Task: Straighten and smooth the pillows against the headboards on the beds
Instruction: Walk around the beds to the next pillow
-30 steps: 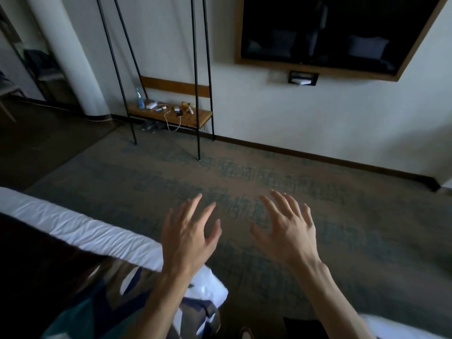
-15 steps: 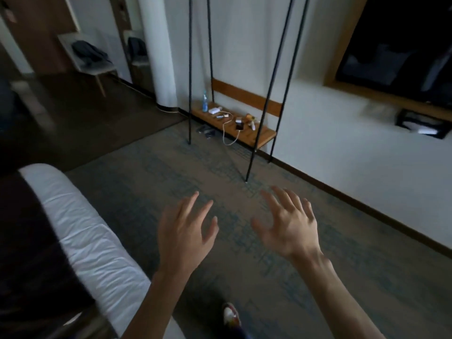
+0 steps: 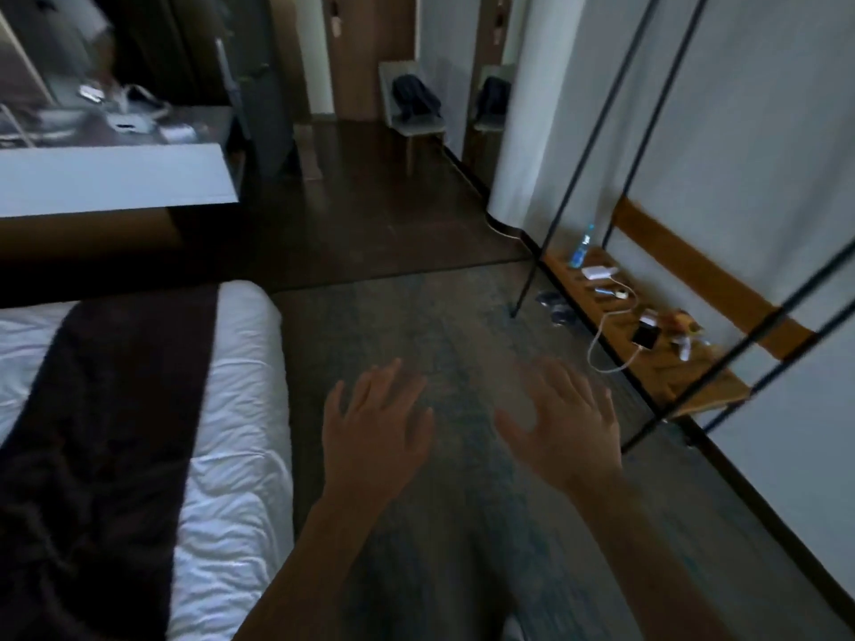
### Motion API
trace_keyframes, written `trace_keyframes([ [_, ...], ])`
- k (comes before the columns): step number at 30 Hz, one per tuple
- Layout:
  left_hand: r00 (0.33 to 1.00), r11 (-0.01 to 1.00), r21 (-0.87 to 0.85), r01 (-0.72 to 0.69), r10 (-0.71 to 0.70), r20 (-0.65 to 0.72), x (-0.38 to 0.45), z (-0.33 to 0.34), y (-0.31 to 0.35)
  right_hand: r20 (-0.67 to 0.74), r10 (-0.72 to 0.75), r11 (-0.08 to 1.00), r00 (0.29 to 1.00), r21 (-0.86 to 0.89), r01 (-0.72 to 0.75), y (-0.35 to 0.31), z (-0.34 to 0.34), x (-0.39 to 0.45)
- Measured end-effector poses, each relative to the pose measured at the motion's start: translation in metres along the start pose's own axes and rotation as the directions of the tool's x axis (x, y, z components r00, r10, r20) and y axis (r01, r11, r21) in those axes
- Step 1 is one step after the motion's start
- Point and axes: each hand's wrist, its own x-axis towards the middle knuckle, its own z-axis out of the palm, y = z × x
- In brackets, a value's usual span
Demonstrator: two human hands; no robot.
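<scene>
Hands empty: left hand (image 3: 374, 437) and right hand (image 3: 566, 427), fingers spread, hover over carpet at lower centre. View has swung left since a second ago, bringing the bed (image 3: 240, 409) into lower left; pillows and headboards remain out of frame, untouched.

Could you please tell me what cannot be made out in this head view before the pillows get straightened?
- Pillows and headboards: outside the frame; only the foot of the bed with its dark runner shows.
- Items on the desk: smeared by motion blur.
- Small things on the wooden shelf: too small and blurred to identify.
- Left hand and right hand: palms face away.
</scene>
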Motion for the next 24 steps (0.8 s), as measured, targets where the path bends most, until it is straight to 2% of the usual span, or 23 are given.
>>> trace_keyframes([
  [7,0.979,0.976,0.100,0.195,-0.188,-0.080,0.148,0.090,-0.020,0.040,-0.241,0.969,0.970,0.057,0.239,0.033,0.054,0.224],
  [11,0.944,0.938,0.153,0.311,-0.286,-0.165,0.238,0.119,-0.027,-0.038,-0.383,0.916,0.923,0.114,0.385,0.030,0.061,0.347],
  [13,0.923,0.914,0.168,0.369,-0.340,-0.178,0.281,0.124,-0.037,-0.035,-0.435,0.888,0.900,0.147,0.435,0.017,0.063,0.406],
  [17,0.860,0.840,0.192,0.508,-0.482,-0.169,0.353,0.135,-0.072,0.063,-0.537,0.840,0.841,0.126,0.527,-0.018,0.080,0.505],
  [24,0.765,0.739,0.199,0.643,-0.608,-0.213,0.471,0.171,-0.185,0.098,-0.677,0.734,0.730,0.169,0.658,-0.121,0.139,0.669],
])
